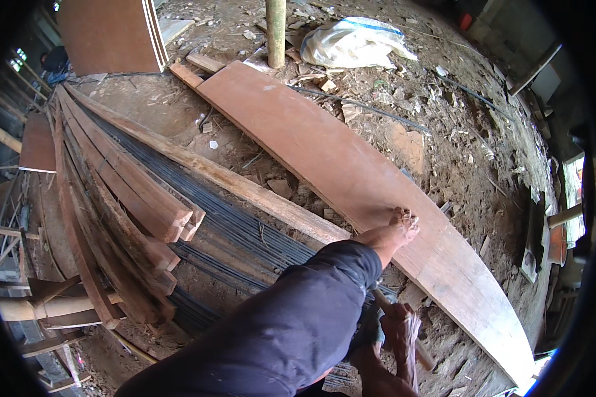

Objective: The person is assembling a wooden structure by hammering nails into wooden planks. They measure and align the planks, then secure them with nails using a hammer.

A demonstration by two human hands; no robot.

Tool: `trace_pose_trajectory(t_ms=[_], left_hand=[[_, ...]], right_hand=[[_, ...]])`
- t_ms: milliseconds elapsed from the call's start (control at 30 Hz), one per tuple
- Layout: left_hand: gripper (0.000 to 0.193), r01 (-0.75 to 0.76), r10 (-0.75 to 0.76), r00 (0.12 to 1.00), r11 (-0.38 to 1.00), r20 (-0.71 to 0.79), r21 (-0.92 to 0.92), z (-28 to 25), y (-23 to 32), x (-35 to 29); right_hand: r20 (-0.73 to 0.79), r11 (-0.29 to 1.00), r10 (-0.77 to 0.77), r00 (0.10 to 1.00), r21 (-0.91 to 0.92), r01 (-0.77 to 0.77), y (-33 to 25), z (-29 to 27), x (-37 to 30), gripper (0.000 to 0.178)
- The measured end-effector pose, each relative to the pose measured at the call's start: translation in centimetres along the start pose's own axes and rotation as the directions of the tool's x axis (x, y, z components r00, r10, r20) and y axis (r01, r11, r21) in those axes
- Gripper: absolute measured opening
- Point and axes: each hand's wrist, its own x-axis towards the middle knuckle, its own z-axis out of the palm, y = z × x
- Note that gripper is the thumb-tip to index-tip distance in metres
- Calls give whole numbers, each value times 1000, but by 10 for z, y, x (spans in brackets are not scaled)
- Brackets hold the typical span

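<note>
The left hand is resting, fingers bunched, on the brown board, which is running from far left to near right; whether it is pinching anything, I cannot tell. The right hand is wrapping a wooden handle, its far end getting lost by the dark sleeve.

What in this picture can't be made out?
Head view: whether the left hand pinches anything on the plywood board; too small.
Head view: which tool the wooden handle belongs to; the right hand covers its middle.
Head view: part of the dark rods; the dark sleeve covers it.
Head view: the upright brown panel's top; the upper edge cuts it.
</note>
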Motion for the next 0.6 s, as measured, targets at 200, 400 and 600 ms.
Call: trace_pose_trajectory(t_ms=[200, 400, 600], left_hand=[[54, -288, 154, 948, 790, -280, -541, 15, -59, -58], [58, -127, 5, 915, 953, -403, -276, 21, -80, -75], [53, 14, -84, 955, 970, -283, -243, -3, -64, -80]], right_hand=[[456, 992, -89, 886, -40, 120, 14, 30, 50, 59], [235, 906, -385, 892, 282, 316, 55, 85, 56, 15], [-81, 759, -500, 862, 438, 481, 78, 50, 102, 28]])
